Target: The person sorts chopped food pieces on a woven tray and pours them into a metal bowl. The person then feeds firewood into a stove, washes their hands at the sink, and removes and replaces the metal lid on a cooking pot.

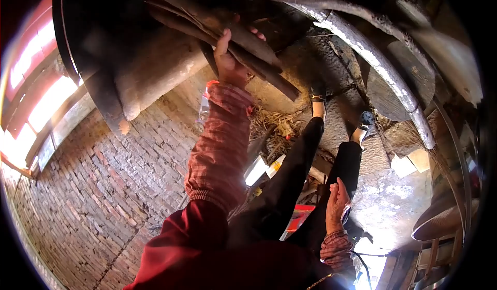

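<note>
My left hand (231, 65) is closed around several long, flat pieces of firewood (256, 44), thumb on the near side and fingertips showing past the far edge. The wood slants from the dark upper left down toward my feet, its lower end hanging above the floor. My right hand (338, 205) hovers by my right thigh, low in the view. Its fingers are curled in, and I see nothing in them. Both forearms wear checked red sleeves.
A brick wall (114, 186) fills the left side. Twigs and straw (279, 127) litter the ground beside my legs. A pale, peeling log (370, 57) curves across the upper right, near a round wooden board (401, 83). A woven basket (437, 220) stands at the right.
</note>
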